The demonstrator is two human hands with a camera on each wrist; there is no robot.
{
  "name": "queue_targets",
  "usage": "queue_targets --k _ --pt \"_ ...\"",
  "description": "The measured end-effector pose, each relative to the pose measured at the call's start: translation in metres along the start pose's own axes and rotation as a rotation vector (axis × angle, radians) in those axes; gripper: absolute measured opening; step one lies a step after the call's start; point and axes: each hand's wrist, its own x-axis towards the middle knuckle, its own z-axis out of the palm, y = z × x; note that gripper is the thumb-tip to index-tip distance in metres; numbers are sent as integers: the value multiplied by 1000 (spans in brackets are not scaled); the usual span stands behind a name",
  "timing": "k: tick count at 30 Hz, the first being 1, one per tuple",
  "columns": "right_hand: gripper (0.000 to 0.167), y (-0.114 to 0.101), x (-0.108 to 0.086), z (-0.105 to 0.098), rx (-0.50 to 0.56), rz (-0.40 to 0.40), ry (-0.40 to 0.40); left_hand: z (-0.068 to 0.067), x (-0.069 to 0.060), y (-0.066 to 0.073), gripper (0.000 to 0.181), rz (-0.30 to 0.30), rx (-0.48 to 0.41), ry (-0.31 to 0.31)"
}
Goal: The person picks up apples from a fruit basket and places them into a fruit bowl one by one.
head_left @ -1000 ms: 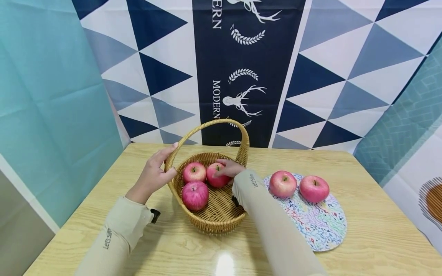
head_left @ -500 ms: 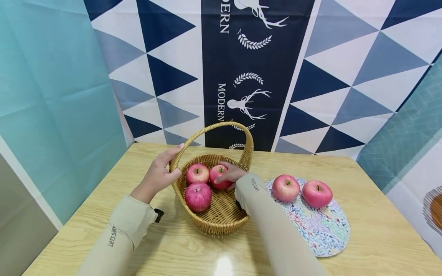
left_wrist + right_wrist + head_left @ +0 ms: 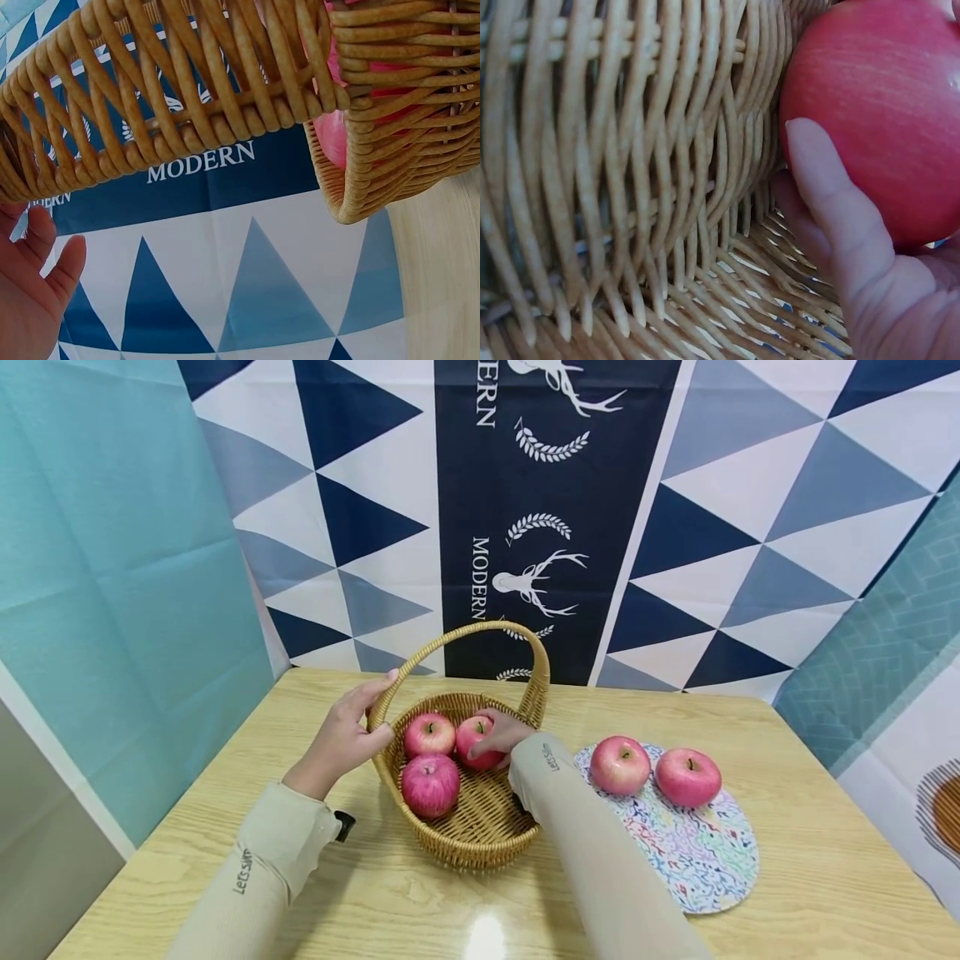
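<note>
In the head view a wicker basket (image 3: 480, 860) with a tall arched handle stands mid-table. My left hand (image 3: 341, 743) holds the left side of its handle, thumb nearer, fingers behind; in the left wrist view some of these fingers (image 3: 67, 262) show below the woven handle (image 3: 172, 82). My right hand (image 3: 504, 732) reaches into the basket and grips a red apple (image 3: 472, 739) at the back. The right wrist view shows its thumb (image 3: 829, 180) along that apple (image 3: 885, 112), near the basket wall. Beside it are a paler apple (image 3: 429, 735) and a darker pink apple (image 3: 431, 787).
Right of the basket lies a colourful patterned oval mat (image 3: 705, 868). Two more apples, one on the left (image 3: 620, 765) and one on the right (image 3: 688, 777), sit on it. A patterned cloth (image 3: 375, 527) hangs behind the wooden table (image 3: 405, 927).
The head view has shifted slightly, moving everything a little in the frame. Both hands stay at the same places, the left at the handle and the right at the back apple.
</note>
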Motion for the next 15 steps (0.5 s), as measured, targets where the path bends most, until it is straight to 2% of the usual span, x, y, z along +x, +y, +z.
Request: queue_targets --k 6,15 --pt "79 -8 1 1 -94 -32 37 -3 0 0 59 5 21 1" --pt "85 -15 -8 -14 -154 29 19 -2 0 3 60 -65 -22 -35"
